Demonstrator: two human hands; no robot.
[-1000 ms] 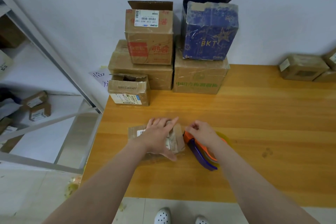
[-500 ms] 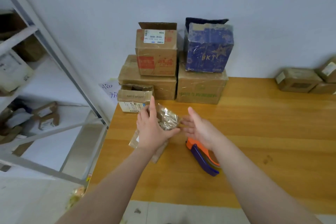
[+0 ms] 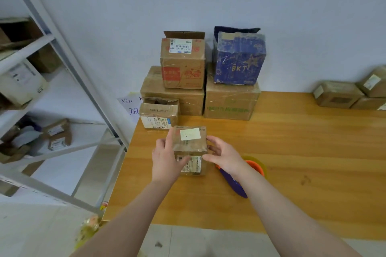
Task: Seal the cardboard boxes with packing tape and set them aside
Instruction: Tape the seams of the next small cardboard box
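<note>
Left grip (image 3: 167,160) and right grip (image 3: 223,156) clasp the small box (image 3: 190,148) by its sides low over the table (image 3: 292,152), apparently taped and ready to set aside, tape dispenser (image 3: 236,183) idle alongside, open-flapped box (image 3: 182,62) unsealed.

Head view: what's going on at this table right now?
A person grips a small cardboard box from both sides over the wooden table, with the left hand on its left side and the right hand on its right. The tape dispenser lies untouched on the table by the right wrist. Behind, stacked boxes stand against the wall. Whether the held box rests on the table is unclear.
</note>
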